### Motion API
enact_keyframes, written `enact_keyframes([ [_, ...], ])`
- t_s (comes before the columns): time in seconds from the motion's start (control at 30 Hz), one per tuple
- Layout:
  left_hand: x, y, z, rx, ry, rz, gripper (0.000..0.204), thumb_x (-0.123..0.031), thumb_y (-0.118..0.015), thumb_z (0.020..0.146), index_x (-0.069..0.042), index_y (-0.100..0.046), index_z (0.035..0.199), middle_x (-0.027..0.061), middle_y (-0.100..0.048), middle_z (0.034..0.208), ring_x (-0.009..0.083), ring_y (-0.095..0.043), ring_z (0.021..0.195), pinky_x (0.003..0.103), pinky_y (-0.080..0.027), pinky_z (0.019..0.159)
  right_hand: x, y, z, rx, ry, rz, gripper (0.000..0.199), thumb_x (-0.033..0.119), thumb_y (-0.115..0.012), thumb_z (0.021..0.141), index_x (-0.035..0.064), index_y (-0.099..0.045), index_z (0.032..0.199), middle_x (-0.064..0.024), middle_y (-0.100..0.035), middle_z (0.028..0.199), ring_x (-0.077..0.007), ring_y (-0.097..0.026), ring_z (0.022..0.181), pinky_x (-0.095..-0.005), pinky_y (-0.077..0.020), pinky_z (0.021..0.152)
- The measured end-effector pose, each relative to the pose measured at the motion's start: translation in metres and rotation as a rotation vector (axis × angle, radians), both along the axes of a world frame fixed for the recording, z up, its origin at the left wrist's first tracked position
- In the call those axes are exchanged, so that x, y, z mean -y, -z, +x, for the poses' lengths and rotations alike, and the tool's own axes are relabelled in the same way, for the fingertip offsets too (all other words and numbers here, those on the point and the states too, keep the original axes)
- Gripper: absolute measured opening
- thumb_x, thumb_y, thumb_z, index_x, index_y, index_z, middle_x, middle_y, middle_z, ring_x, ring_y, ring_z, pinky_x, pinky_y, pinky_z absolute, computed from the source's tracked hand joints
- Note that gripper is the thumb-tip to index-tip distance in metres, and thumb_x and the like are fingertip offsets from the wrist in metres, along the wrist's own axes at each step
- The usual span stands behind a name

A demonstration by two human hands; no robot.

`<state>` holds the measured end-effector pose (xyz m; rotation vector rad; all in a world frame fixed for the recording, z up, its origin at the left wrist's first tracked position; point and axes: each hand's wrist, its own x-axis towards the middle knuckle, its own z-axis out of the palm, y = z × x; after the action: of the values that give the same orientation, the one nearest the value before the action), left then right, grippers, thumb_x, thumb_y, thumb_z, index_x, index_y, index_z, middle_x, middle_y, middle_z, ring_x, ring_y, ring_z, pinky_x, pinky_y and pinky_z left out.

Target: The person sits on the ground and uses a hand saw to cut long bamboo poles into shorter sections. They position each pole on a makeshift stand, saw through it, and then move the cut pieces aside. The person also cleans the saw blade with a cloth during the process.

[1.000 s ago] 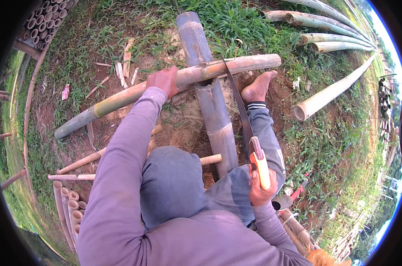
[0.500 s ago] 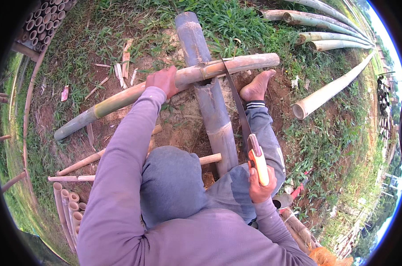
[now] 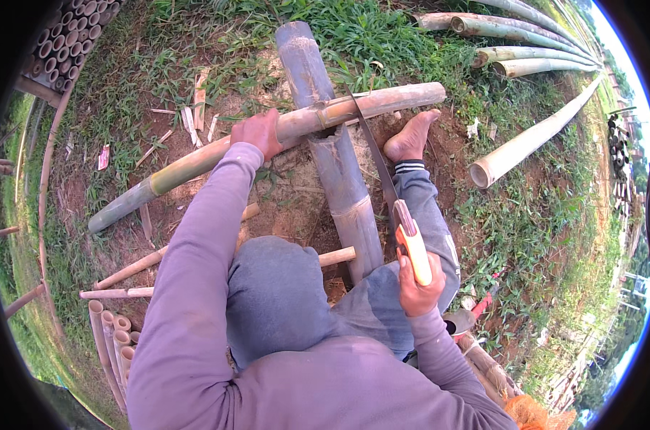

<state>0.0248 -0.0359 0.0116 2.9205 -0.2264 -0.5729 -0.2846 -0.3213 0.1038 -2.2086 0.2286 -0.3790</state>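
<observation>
A long bamboo pole [image 3: 189, 169] lies slantwise across a thicker grey bamboo log [image 3: 337, 161], resting in a notch on its top. My left hand [image 3: 257, 134] is wrapped round the pole just left of the log. In my right hand [image 3: 421, 285] is the yellow and orange handle of a handsaw [image 3: 375, 152]. Its long dark blade reaches away from me and lies against the pole just right of the log, close to a joint. Whether the teeth have cut into the bamboo cannot be made out. My bare right foot [image 3: 412, 135] is beneath the pole's right end.
Cut bamboo poles [image 3: 526, 54] lie at the far right, with a single pale pole [image 3: 536, 132] nearer. Short bamboo tubes [image 3: 116, 337] stand at the lower left. A stack of bamboo [image 3: 67, 43] fills the far left corner. Split bamboo pieces [image 3: 199, 97] litter the ground.
My right hand has pushed the saw slightly forward, away from me, along the cut line. My left hand keeps its hold on the pole. The whole view has shifted a little.
</observation>
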Motion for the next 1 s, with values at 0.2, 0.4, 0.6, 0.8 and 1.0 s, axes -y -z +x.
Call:
enact_keyframes([
  [0.2,0.009,0.005,-0.005,0.029,0.029,0.002,0.052,-0.035,-0.085,0.084,-0.013,-0.059,0.122,0.0154,-0.074,0.121,0.0374,-0.072,0.116,0.049,-0.057,0.099,-0.004,0.057,0.120,0.132,-0.013,-0.048,0.017,0.008,-0.080,0.093,0.0018,-0.064,0.098,-0.0137,-0.070,0.078,-0.0277,-0.072,0.066,-0.0391,-0.0551,0.063],
  [0.4,-0.001,0.002,0.004,0.008,0.006,0.012,0.052,-0.036,-0.083,0.083,-0.013,-0.059,0.124,0.0162,-0.073,0.123,0.0374,-0.071,0.117,0.050,-0.056,0.101,-0.015,0.045,0.141,0.125,-0.018,0.020,0.018,0.010,-0.080,0.093,0.0011,-0.066,0.097,-0.0160,-0.070,0.081,-0.0328,-0.073,0.069,-0.0405,-0.0560,0.065],
  [0.6,0.000,0.007,-0.001,0.027,0.022,-0.013,0.053,-0.036,-0.084,0.082,-0.012,-0.059,0.122,0.0156,-0.073,0.123,0.0378,-0.070,0.117,0.049,-0.056,0.101,0.009,0.036,-0.013,0.111,0.031,0.041,0.019,0.003,-0.080,0.092,-0.0030,-0.069,0.106,-0.0111,-0.076,0.090,-0.0207,-0.076,0.075,-0.0332,-0.0590,0.070],
  [0.8,0.006,0.003,0.006,0.027,0.016,0.003,0.053,-0.035,-0.083,0.082,-0.013,-0.058,0.123,0.0167,-0.073,0.122,0.0383,-0.070,0.117,0.050,-0.056,0.101,-0.019,0.055,0.201,0.053,0.056,0.011,0.020,0.015,-0.080,0.094,0.0008,-0.066,0.094,-0.0184,-0.071,0.077,-0.0361,-0.073,0.068,-0.0440,-0.0550,0.063],
  [1.0,-0.005,0.000,-0.003,0.001,-0.018,0.021,0.052,-0.035,-0.082,0.081,-0.013,-0.058,0.122,0.0184,-0.074,0.121,0.0399,-0.071,0.114,0.051,-0.056,0.099,-0.005,0.042,0.054,0.057,0.011,0.068,0.021,0.003,-0.082,0.090,-0.0012,-0.069,0.105,-0.0128,-0.073,0.087,-0.0248,-0.076,0.073,-0.0352,-0.0581,0.067],
])
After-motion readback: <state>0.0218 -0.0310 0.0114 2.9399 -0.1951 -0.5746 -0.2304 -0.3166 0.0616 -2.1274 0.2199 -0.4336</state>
